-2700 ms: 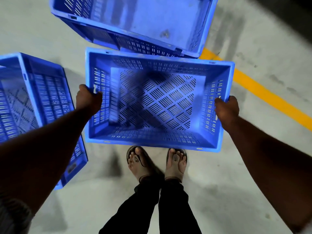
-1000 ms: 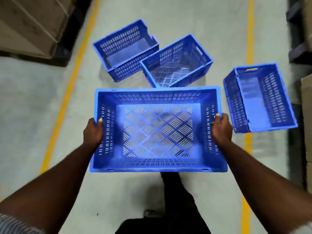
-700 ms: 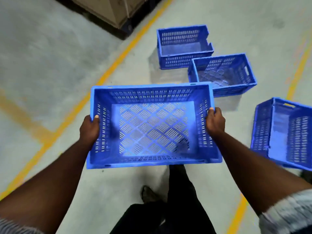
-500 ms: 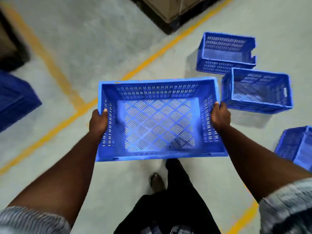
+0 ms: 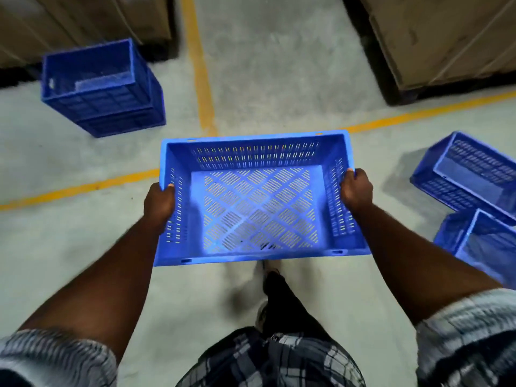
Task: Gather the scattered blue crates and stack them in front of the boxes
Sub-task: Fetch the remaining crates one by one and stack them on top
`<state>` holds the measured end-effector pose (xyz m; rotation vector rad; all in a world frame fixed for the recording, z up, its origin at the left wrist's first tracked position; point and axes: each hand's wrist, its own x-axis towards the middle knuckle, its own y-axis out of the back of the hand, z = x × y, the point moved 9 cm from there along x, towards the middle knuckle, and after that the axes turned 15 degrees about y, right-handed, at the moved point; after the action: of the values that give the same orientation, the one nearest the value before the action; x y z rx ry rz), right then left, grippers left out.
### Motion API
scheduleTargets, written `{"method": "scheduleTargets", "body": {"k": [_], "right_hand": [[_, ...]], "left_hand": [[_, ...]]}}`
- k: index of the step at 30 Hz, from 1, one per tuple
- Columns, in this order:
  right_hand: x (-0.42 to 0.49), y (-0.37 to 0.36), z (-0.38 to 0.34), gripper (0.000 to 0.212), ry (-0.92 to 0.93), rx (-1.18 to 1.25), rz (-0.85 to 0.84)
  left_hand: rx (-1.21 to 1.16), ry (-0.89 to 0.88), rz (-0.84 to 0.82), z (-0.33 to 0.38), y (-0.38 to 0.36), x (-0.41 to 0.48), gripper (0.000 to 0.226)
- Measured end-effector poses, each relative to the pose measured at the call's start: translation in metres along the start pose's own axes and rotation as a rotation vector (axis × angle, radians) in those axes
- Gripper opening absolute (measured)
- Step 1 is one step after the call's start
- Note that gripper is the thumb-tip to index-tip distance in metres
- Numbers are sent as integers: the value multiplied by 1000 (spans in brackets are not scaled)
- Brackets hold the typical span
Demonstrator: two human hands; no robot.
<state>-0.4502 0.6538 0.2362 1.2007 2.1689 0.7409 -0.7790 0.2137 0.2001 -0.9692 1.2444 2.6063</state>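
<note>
Evenly, left hand (image 5: 159, 203), right hand (image 5: 356, 191) clasp blue crate (image 5: 257, 208) by opposite side rims.

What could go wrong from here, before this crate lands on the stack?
1. The crate hides the floor just ahead, and two loose crates lie close on the right, so a trip is possible.
2. The left hand and right hand grip only the end rims, so it may tip.
3. The stack sits at an angle to it, so it could land askew.
</note>
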Motion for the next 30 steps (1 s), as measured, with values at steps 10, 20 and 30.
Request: {"method": "scheduleTargets", "body": {"k": [10,20,30], "right_hand": [[69,-110,-192,39,242,-73,-128],[66,-266,-372,36,316,-114,-179],[66,-393,-525,37,319,-41,-182]], "left_hand": [[-141,83,142,17,123,93,44],[-196,127,154,20,265,234,50],[-239,71,158,58,407,373,53]]}}
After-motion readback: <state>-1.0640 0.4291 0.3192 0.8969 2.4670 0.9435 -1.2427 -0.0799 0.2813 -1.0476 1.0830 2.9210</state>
